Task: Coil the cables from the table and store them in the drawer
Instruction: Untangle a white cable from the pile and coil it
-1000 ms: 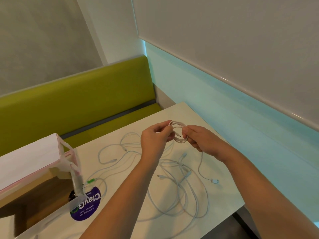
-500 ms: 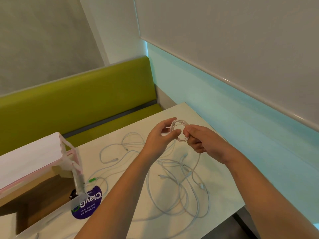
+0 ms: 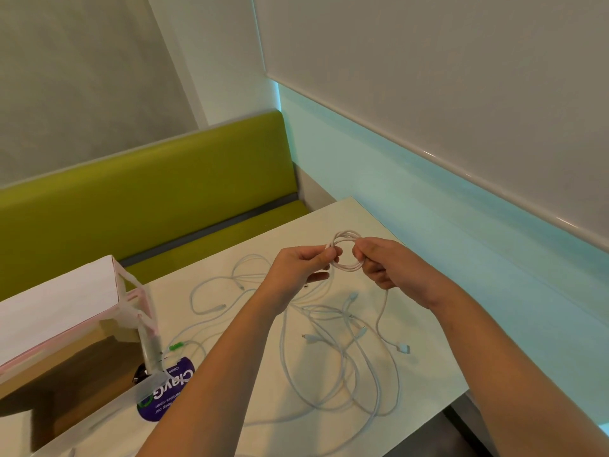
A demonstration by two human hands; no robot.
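Cables [image 3: 342,354] lie in a loose tangle on the table [image 3: 389,225]. One small coil [image 3: 346,250] is up in the air, pinched by the left hand [image 3: 298,267] and the right hand [image 3: 384,263]. Keep the loops tight and wind in the hanging tail. The table edge is close on the right; the drawer [image 3: 141,328] waits left.

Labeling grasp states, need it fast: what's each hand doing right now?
Left hand: pinches the left side of the white cable coil.
Right hand: grips the coil's right side; its loose tail hangs to the table.
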